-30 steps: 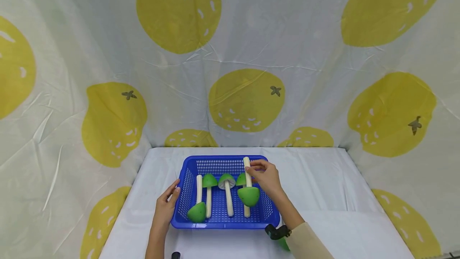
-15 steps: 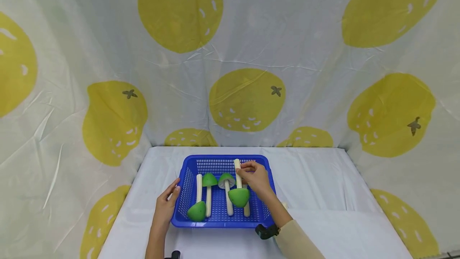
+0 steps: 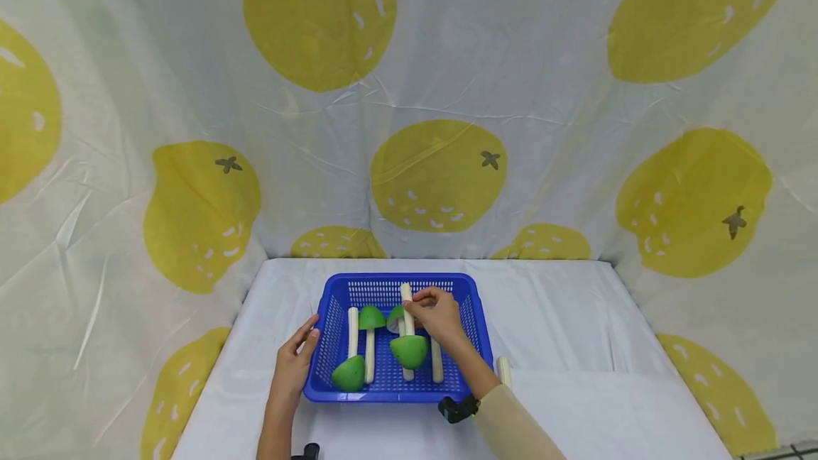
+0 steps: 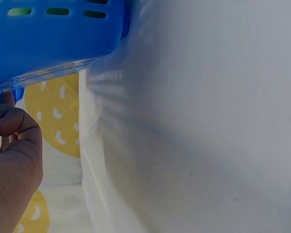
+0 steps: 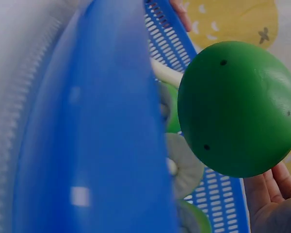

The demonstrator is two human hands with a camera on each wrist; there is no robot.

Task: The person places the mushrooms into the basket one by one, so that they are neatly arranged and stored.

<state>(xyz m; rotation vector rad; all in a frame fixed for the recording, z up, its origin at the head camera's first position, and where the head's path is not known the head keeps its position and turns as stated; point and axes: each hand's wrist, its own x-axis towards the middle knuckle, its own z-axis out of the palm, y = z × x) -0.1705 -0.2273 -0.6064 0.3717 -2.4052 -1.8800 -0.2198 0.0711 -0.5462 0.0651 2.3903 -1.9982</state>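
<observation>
In the head view a blue plastic basket [image 3: 396,397] holds several toy mushrooms with green caps and white stems. My right hand [image 3: 436,316] pinches one mushroom [image 3: 409,352] by its stem, cap toward me, over the basket's middle. Its speckled cap [image 5: 240,109] fills much of the right wrist view. Below it lies a mushroom [image 3: 394,319] that it partly covers. Two others, a cap-near mushroom [image 3: 348,373] and a cap-far mushroom [image 3: 371,319], lie at the left; a stem [image 3: 437,362] shows to the right, its cap behind my hand. My left hand [image 3: 294,360] touches the basket's left rim with loosely extended fingers.
Outside the basket's right side, a white stem [image 3: 504,370] shows beside my right sleeve [image 3: 511,421]. A white cloth [image 3: 575,346] covers the table, and a lemon-print curtain [image 3: 549,183] encloses its back and sides.
My right hand has moved left across the basket with the pinched mushroom, from above the rightmost mushroom to above the one beside it. The left hand stays at the rim.
</observation>
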